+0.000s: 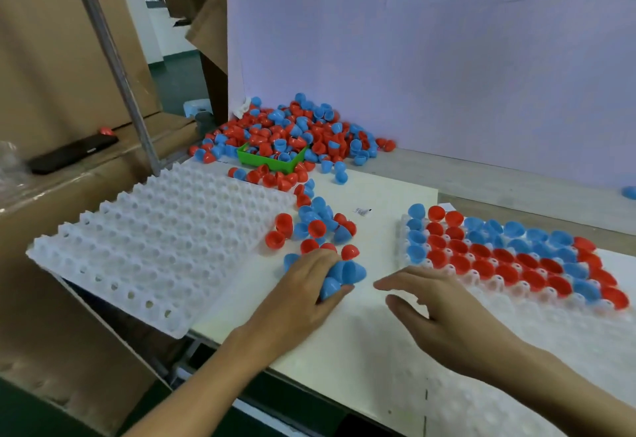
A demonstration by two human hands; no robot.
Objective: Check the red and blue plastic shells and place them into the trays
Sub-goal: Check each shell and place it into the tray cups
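Gripping blue shells beside the trays

Curling round a few blue plastic half-shells (339, 276), the left hand (303, 285) rests on the white tabletop (385, 192). At its 3 o'clock the right hand (437, 312) hovers empty, fingers loosely spread, over the part-filled white dimpled tray (516, 350). An unfilled white dimpled tray (155, 247) lies at 9 o'clock. Loose red and blue shells (292, 130) heap at 12 o'clock, half burying a green plastic bin (266, 161). How many shells the palm hides is unclear. Cardboard boxes (51, 58) stand left.

Empty tray (161, 247) left, part-filled tray (516, 333) right, shell pile (292, 130) behind.
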